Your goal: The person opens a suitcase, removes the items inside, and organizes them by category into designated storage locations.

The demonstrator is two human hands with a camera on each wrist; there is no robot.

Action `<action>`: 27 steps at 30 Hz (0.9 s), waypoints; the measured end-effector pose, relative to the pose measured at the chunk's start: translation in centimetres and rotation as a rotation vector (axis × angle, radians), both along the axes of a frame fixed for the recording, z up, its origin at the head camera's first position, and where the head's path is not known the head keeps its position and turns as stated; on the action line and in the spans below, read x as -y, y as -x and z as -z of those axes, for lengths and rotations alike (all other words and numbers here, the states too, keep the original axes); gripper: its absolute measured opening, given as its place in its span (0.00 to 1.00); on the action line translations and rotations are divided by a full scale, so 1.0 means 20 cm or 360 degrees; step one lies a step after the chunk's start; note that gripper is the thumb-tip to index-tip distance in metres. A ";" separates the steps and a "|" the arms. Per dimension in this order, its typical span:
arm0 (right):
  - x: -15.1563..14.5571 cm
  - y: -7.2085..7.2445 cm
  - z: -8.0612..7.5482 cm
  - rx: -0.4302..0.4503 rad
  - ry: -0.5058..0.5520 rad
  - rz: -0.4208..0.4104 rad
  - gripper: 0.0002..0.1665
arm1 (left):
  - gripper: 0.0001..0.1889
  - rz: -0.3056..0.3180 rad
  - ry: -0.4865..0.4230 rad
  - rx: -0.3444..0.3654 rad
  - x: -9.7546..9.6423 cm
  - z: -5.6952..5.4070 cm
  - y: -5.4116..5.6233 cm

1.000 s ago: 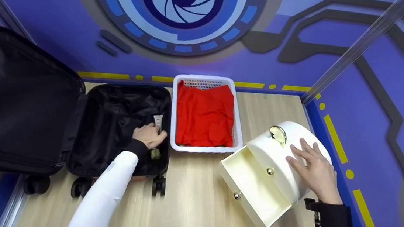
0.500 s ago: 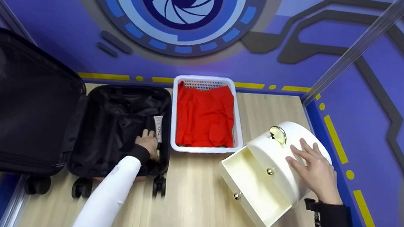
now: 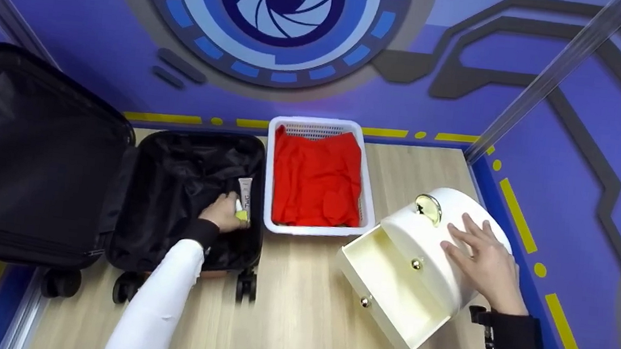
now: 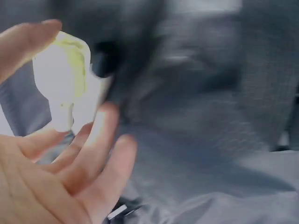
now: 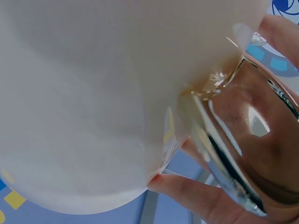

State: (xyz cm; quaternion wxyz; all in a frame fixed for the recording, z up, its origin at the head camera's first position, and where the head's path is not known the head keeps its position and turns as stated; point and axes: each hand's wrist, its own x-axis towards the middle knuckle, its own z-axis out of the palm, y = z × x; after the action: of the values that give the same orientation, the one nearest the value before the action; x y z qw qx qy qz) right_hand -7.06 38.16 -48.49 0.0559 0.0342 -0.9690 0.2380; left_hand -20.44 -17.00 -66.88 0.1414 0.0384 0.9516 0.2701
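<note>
My left hand (image 3: 224,213) is inside the open black suitcase (image 3: 163,194), pinching a small yellow-green bottle with a white cap (image 3: 241,212). In the left wrist view the bottle (image 4: 63,77) looks overexposed, with the thumb at one end and the fingertips at the other. Right beside it, along the suitcase's right side, lies a white tube with lettering (image 3: 245,188). My right hand (image 3: 484,262) rests with spread fingers on the rounded white drawer box (image 3: 430,231). In the right wrist view, a shiny gold fitting (image 5: 252,130) partly covers the fingers.
A white plastic basket (image 3: 367,203) with folded red cloth (image 3: 316,175) stands between the suitcase and the drawer box. The box's lower drawer (image 3: 394,285) is pulled out, its inside showing. The suitcase lid (image 3: 32,165) leans back at the left. Purple walls border the wooden table (image 3: 286,303).
My left hand has moved from the tube down to the bottle, taken hold of it, and lifted it slightly up beside the tube. The right hand stays on the drawer box.
</note>
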 end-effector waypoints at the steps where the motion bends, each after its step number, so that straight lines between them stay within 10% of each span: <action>1: 0.00 0.00 0.00 -0.0002 0.0000 0.0002 0.30 | 0.44 -0.0024 -0.0093 0.0017 0.00 -0.05 0.00; 6: -0.01 0.00 0.00 0.0010 0.0005 0.0002 0.31 | 0.42 -0.0061 -0.0502 -0.0154 -0.05 -0.29 -0.05; 7: -0.01 0.00 0.00 0.0013 0.0008 0.0002 0.31 | 0.41 -0.0096 -0.0518 -0.0145 -0.09 -0.41 -0.09; 14: -0.01 -0.01 0.01 0.0007 0.0019 0.0002 0.31 | 0.35 -0.0141 -0.0783 -0.0248 -0.26 -0.57 -0.18; 27: -0.01 0.00 -0.01 0.0015 0.0015 -0.0005 0.31 | 0.16 0.0532 -0.0682 -0.0542 -0.72 -0.70 -0.33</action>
State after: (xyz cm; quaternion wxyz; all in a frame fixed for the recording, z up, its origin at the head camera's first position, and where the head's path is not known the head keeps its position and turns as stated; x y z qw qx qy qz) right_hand -6.98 38.28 -48.38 0.0513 0.0342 -0.9681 0.2428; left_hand -13.85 -2.57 -52.87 0.0111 0.2679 0.8635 0.4271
